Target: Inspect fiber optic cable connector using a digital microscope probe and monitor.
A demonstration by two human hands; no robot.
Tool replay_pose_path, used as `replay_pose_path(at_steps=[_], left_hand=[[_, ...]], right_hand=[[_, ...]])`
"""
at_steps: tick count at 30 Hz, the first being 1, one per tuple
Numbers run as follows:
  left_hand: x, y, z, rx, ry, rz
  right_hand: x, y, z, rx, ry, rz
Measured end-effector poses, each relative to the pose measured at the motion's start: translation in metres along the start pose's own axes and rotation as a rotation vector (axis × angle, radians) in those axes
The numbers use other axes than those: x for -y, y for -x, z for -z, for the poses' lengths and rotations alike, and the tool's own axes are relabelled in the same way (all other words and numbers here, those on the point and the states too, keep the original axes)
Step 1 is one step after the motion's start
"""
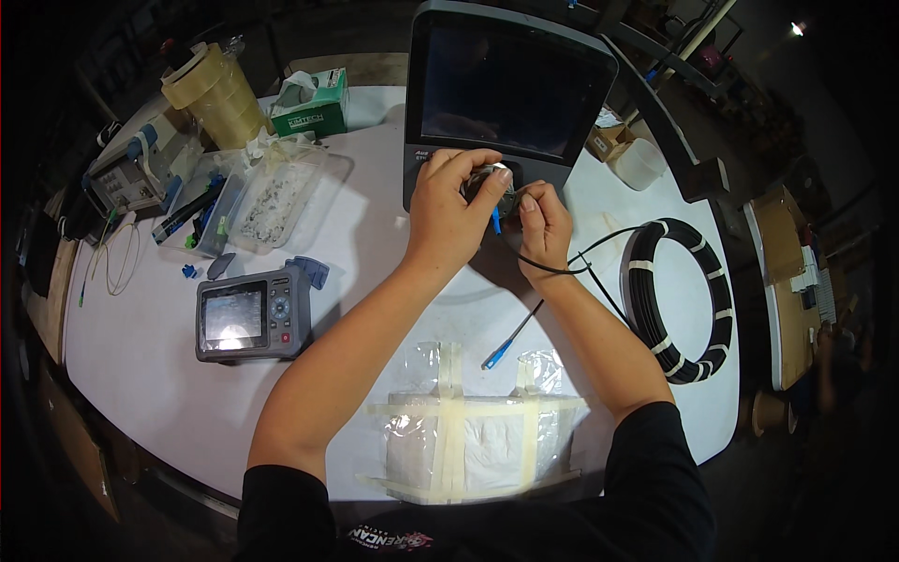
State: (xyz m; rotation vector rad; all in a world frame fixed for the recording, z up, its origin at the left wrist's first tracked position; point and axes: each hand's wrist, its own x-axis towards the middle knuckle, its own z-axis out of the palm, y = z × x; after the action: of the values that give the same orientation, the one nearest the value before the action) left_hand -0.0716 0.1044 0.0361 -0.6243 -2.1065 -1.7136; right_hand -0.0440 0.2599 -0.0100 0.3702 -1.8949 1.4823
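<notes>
My left hand (449,208) curls its fingers and thumb round a silvery round part (501,170) at the front of a dark-screened desktop device (507,84); its fingers partly cover this part. Just below them a blue fiber connector (496,221) points downward. Close on the right, my right hand (547,228) is closed, thumb against fingers, pinching a thin cable at the silvery part. Black cable (538,266) loops past the right wrist to a taped coil (642,298). A second blue connector (497,355), on a cable end, lies on the table between my forearms.
A handheld tester (248,318) lies left of my forearm. Farther left are bins of small parts (281,201), a grey instrument (134,173), stacked tape rolls (217,98) and a green wipes box (314,110). A taped white pad (494,450) covers the near table. Behind the coil stands a translucent tub (639,165).
</notes>
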Motion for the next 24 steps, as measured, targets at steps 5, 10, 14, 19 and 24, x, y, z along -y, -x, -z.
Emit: replay_pose_path(at_steps=[5,10,14,19,24], left_hand=[[0.001,-0.001,-0.002,-0.026,0.024,0.015],[0.003,-0.002,0.0,-0.001,0.048,0.026],[0.007,-0.002,-0.001,-0.01,0.061,0.027],[-0.005,0.001,-0.004,-0.075,0.002,0.006],[-0.001,-0.001,0.0,-0.015,0.024,0.037]], right_hand=[[-0.009,0.002,0.005,0.017,0.08,-0.125],[-0.006,0.001,0.006,0.044,0.134,-0.038],[-0.004,0.0,0.001,0.035,0.069,0.011],[-0.007,0.0,0.003,0.013,0.045,0.057],[-0.003,0.003,0.003,0.007,0.016,-0.097]])
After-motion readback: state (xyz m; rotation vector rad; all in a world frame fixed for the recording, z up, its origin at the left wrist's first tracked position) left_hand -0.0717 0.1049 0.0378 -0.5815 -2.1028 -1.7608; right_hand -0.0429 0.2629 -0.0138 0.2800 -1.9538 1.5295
